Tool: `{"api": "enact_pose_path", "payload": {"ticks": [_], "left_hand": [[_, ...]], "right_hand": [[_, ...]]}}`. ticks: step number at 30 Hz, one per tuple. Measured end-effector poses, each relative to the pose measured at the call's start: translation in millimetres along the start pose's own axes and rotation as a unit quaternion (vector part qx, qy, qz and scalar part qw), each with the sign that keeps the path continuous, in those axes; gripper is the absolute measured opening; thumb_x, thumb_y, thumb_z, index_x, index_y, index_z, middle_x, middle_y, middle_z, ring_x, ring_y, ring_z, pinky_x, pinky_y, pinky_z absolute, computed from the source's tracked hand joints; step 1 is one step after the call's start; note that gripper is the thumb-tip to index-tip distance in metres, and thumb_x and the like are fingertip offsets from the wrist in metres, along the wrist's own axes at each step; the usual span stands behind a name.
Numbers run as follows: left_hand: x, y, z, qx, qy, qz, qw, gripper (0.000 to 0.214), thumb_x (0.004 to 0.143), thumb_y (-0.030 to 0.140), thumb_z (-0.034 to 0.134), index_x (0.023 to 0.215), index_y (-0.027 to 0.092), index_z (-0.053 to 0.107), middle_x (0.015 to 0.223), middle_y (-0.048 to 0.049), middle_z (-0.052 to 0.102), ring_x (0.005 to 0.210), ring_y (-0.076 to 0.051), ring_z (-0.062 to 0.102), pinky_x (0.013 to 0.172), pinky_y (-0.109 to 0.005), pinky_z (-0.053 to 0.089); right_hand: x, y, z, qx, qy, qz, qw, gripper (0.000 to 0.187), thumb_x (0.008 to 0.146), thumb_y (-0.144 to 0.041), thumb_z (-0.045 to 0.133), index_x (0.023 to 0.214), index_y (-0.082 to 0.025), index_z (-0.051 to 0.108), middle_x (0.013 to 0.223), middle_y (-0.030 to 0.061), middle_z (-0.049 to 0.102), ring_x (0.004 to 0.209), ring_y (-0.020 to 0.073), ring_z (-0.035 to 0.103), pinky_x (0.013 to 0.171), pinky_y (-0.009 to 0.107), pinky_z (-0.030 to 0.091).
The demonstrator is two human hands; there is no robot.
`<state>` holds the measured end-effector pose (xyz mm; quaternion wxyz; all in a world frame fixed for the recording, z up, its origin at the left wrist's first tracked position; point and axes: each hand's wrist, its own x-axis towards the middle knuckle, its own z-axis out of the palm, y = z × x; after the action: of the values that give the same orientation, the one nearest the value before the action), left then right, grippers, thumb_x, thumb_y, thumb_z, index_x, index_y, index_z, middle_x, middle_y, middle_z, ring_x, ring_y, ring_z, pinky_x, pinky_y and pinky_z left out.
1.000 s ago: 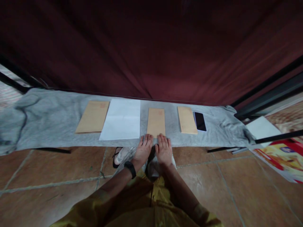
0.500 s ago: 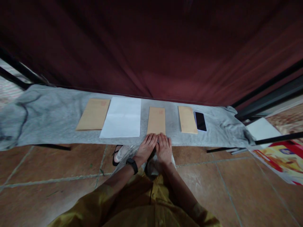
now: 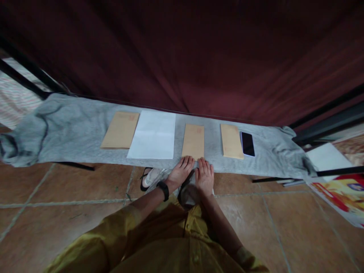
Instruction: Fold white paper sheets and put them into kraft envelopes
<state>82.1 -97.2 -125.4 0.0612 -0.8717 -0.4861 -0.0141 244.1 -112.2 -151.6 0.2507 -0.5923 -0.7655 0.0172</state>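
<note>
My left hand point(image 3: 181, 172), with a black band on its wrist, lies flat and open; its fingertips touch the near edge of the middle brown envelope point(image 3: 193, 141). Just to its right my right hand point(image 3: 205, 175) lies flat and open on the grey cloth point(image 3: 71, 129), fingertips just short of that envelope. A white sheet of paper point(image 3: 152, 134) lies to the left of the envelope. Further left is a wider brown envelope point(image 3: 120, 130). On the right lie another brown envelope point(image 3: 231, 141) and a black phone point(image 3: 247, 144) side by side.
A dark red curtain point(image 3: 182, 57) hangs behind the cloth. The floor is brown tile point(image 3: 57, 197). A sandalled foot point(image 3: 149, 178) shows under the cloth edge. A white sheet point(image 3: 327, 157) and a colourful printed sheet point(image 3: 341, 193) lie at the right, beside black metal bars point(image 3: 338, 172).
My left hand has slid rightward and forward so its fingertips now touch the middle envelope's near edge. The view has shifted slightly to the left.
</note>
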Motion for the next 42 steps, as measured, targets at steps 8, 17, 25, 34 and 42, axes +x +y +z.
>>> {"api": "enact_pose_path", "payload": {"ticks": [8, 17, 25, 34, 42], "left_hand": [[1.0, 0.4, -6.3, 0.020, -0.001, 0.013, 1.000, 0.058, 0.094, 0.006, 0.032, 0.151, 0.010, 0.043, 0.153, -0.0172, 0.048, 0.146, -0.025, 0.040, 0.122, -0.044, 0.032], [0.8, -3.3, -7.0, 0.026, 0.000, 0.024, 0.999, 0.057, 0.094, 0.007, 0.034, 0.150, 0.008, 0.044, 0.153, -0.0186, 0.048, 0.146, -0.026, 0.041, 0.123, -0.044, 0.032], [-4.9, -7.9, 0.2, 0.041, 0.011, 0.018, 0.999, 0.058, 0.093, 0.007, 0.035, 0.150, 0.010, 0.045, 0.151, -0.0175, 0.051, 0.145, -0.026, 0.043, 0.124, -0.043, 0.030], [-9.4, -10.3, 1.7, 0.012, 0.018, 0.000, 1.000, 0.058, 0.093, 0.007, 0.035, 0.150, 0.004, 0.044, 0.149, -0.0222, 0.051, 0.143, -0.029, 0.044, 0.121, -0.044, 0.034], [-15.1, -14.3, 4.0, -0.016, 0.017, -0.032, 0.999, 0.057, 0.093, 0.012, 0.039, 0.150, 0.002, 0.042, 0.150, -0.0243, 0.049, 0.143, -0.031, 0.045, 0.120, -0.045, 0.033]], "right_hand": [[6.6, -2.4, -3.7, 0.026, -0.024, -0.033, 0.999, 0.050, 0.104, -0.027, 0.034, 0.150, -0.011, 0.043, 0.154, 0.0158, 0.047, 0.146, 0.0259, 0.036, 0.123, 0.053, 0.022], [6.0, -4.9, 5.2, 0.020, -0.042, -0.062, 0.997, 0.056, 0.100, -0.020, 0.038, 0.155, -0.011, 0.036, 0.157, 0.0148, 0.044, 0.148, 0.0247, 0.034, 0.123, 0.050, 0.023], [3.9, -5.9, 3.3, -0.005, -0.035, -0.034, 0.999, 0.054, 0.101, -0.022, 0.039, 0.154, -0.013, 0.038, 0.158, 0.0118, 0.044, 0.148, 0.0263, 0.033, 0.123, 0.049, 0.022], [2.5, -4.6, -0.5, 0.000, -0.031, -0.010, 0.999, 0.054, 0.103, -0.024, 0.038, 0.155, -0.014, 0.037, 0.158, 0.0113, 0.044, 0.147, 0.0261, 0.034, 0.122, 0.048, 0.023], [-1.7, -2.1, -7.8, 0.010, -0.022, 0.016, 1.000, 0.052, 0.103, -0.026, 0.039, 0.154, -0.012, 0.039, 0.155, 0.0141, 0.047, 0.145, 0.0261, 0.036, 0.122, 0.048, 0.024]]}}
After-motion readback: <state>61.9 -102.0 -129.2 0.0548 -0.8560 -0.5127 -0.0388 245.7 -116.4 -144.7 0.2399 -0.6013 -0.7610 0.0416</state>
